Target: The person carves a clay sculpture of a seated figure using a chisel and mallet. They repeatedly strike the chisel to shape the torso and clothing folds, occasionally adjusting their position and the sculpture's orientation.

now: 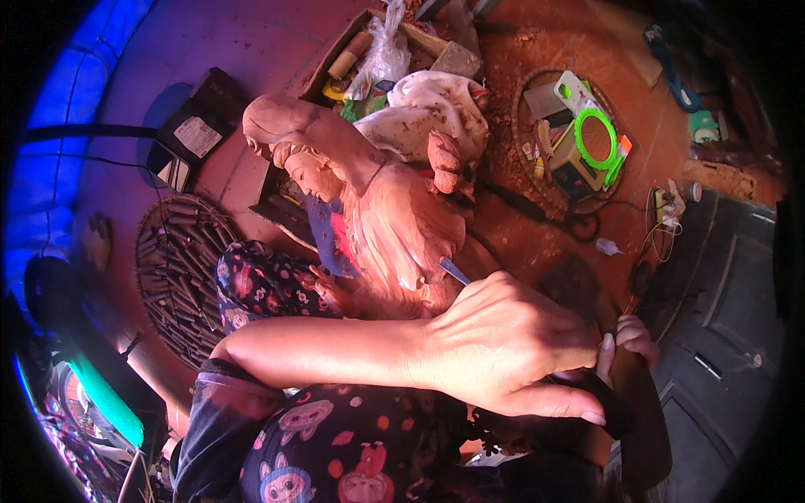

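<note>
A carved reddish-brown wooden statue (390, 214) of a hooded figure leans in front of me, its head toward the upper left. My left hand (520, 339) reaches across from the left, fingers curled round a chisel; only its narrow metal blade (454, 270) shows, with the tip at the statue's carved robe. The chisel's handle is hidden by the hand. Beyond it at the right, the fingers of my right hand (635, 338) close round a dark brown wooden piece (641, 419), possibly a mallet. Most of that hand is hidden.
Left of the statue, a round tray (180, 281) holds many chisel-like tools. A box of odds and ends (344, 63) and a stained white cloth (428, 109) lie behind. A round basket (521, 88) holds a bright green ring (595, 138). A dark cabinet (721, 335) stands right.
</note>
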`<state>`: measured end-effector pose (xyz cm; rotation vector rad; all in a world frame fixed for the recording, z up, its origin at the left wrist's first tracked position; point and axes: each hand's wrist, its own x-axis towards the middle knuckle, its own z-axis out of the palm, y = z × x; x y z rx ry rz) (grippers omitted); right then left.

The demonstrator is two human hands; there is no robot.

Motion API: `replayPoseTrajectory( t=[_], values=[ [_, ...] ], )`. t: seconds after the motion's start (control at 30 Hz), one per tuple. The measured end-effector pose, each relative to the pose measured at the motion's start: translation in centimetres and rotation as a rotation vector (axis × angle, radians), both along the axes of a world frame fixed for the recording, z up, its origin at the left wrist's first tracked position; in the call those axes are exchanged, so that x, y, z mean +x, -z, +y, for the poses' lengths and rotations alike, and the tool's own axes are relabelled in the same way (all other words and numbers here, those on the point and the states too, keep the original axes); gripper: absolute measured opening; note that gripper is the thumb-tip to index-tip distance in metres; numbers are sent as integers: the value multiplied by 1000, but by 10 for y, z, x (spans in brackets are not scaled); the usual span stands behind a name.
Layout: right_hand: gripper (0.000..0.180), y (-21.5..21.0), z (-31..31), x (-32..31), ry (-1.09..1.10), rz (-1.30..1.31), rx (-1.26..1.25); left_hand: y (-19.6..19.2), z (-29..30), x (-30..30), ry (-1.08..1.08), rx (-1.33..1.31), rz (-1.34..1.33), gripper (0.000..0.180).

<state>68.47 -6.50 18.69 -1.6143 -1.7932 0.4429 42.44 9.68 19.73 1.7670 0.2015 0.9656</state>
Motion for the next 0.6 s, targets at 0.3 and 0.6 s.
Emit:
replayPoseTrajectory(
  t=[0.3,0.6],
  values=[
    [37,14,1,1,60,20,140,4,1,-2,4,57,2,39],
    [36,18,5,-1,118,-234,136,6,5,-4,9,82,7,39]
  ],
)
